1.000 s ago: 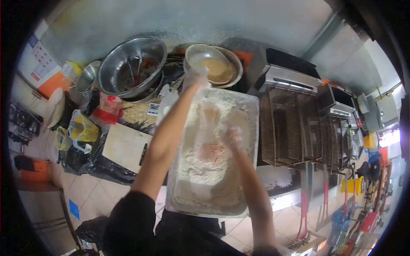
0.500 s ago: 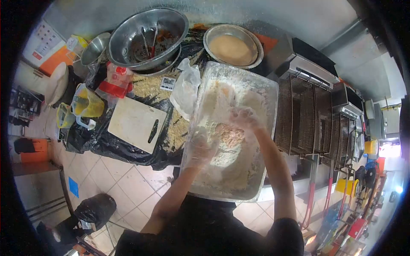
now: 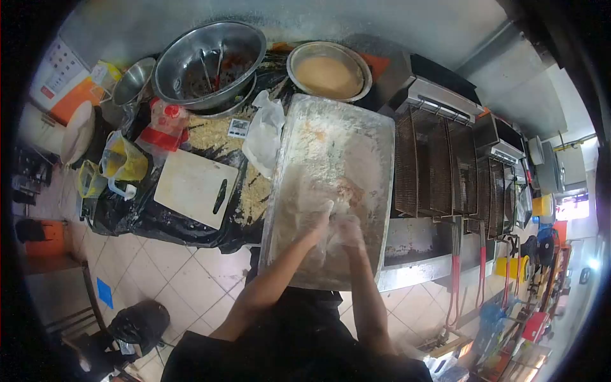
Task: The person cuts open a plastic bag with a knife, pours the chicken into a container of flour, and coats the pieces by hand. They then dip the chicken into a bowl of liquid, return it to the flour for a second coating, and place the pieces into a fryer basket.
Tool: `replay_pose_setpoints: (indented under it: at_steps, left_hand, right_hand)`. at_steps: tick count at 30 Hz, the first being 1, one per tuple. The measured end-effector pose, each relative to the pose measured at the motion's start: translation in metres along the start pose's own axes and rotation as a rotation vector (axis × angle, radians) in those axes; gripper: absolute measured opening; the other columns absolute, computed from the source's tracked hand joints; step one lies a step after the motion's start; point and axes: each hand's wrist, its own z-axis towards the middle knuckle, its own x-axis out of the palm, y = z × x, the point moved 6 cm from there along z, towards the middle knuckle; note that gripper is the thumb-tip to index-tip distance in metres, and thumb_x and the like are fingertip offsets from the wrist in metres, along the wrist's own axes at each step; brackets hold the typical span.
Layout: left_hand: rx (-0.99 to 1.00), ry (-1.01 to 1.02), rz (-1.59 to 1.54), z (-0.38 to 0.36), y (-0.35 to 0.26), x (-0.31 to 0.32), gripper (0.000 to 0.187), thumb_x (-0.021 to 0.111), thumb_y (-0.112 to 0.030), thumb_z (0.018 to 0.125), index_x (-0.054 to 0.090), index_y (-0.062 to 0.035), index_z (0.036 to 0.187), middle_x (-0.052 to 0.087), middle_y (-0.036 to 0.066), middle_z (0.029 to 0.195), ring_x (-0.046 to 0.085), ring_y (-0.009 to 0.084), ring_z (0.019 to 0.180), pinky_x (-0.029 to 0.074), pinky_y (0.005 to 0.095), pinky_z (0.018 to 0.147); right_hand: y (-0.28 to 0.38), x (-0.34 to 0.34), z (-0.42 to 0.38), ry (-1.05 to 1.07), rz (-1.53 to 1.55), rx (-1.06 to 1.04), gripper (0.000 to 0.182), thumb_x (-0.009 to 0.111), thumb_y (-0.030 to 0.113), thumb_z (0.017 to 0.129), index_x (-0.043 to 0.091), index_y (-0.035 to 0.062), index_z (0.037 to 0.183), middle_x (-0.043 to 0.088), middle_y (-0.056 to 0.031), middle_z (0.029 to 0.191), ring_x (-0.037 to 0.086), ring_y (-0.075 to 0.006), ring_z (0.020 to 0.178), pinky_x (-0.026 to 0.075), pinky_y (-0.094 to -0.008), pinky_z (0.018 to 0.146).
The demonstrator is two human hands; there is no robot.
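The left hand and the right hand are low inside a wide metal tray, close beside each other. Both are whitish and blurred, so I cannot tell if their fingers are open or closed. A pinkish piece lies in the pale flour, just beyond the right hand. To the left of the left hand, the bench wears a black plastic sheet with pale crumbs scattered on it; there lie a crumpled clear bag and a white cutting board. Farther beyond this hand stands a large steel bowl with tongs inside. Beyond both hands is a bowl of beige liquid, near a grey wall. To the right of the right hand, wire baskets stand in a row. Light floor tiles show below the bench, nearer to the person.
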Motion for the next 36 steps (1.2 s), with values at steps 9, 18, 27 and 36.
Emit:
replay_pose_setpoints:
  at_steps: [9, 18, 27, 36]
  left_hand:
    - [-0.284, 0.284, 0.155, 0.090, 0.005, -0.051, 0.059, 0.045, -0.047, 0.081, 0.043, -0.0031, 0.121, 0.042, 0.015, 0.128, 0.050, 0.0276, 0.104, 0.043, 0.0349, 0.081]
    - [0.103, 0.069, -0.825, 0.088, -0.013, -0.098, 0.034, 0.056, -0.033, 0.077, 0.060, -0.0003, 0.073, 0.058, 0.013, 0.063, 0.056, 0.0238, 0.058, 0.044, 0.0356, 0.051]
    - [0.029, -0.096, 0.091, 0.146, -0.002, -0.010, 0.037, 0.054, -0.040, 0.078, 0.063, -0.0045, 0.081, 0.061, 0.013, 0.075, 0.059, 0.0248, 0.071, 0.045, 0.0349, 0.063]
    - [-0.140, 0.462, 0.205, 0.072, -0.021, -0.056, 0.039, 0.049, -0.029, 0.083, 0.054, -0.0084, 0.116, 0.059, 0.012, 0.105, 0.056, 0.0224, 0.094, 0.044, 0.0351, 0.077]
  right_hand:
    - [-0.092, 0.018, 0.095, -0.129, -0.917, 0.122, 0.035, 0.042, 0.034, 0.087, 0.060, 0.0049, 0.083, 0.062, -0.0124, 0.076, 0.059, -0.0249, 0.071, 0.047, -0.0348, 0.065]
    - [0.048, -0.060, 0.107, 0.096, -0.415, 0.163, 0.032, 0.050, 0.021, 0.082, 0.057, -0.0010, 0.105, 0.060, -0.0191, 0.084, 0.058, -0.0343, 0.073, 0.046, -0.0395, 0.066]
    - [-0.031, 0.016, 0.165, -0.091, -0.449, -0.025, 0.037, 0.054, 0.028, 0.079, 0.058, -0.0005, 0.102, 0.062, -0.0155, 0.082, 0.059, -0.0278, 0.072, 0.047, -0.0372, 0.064]
    - [-0.045, 0.027, 0.097, -0.114, -0.042, -0.168, 0.046, 0.058, 0.041, 0.077, 0.060, 0.0000, 0.098, 0.064, -0.0112, 0.080, 0.061, -0.0206, 0.074, 0.048, -0.0342, 0.064]
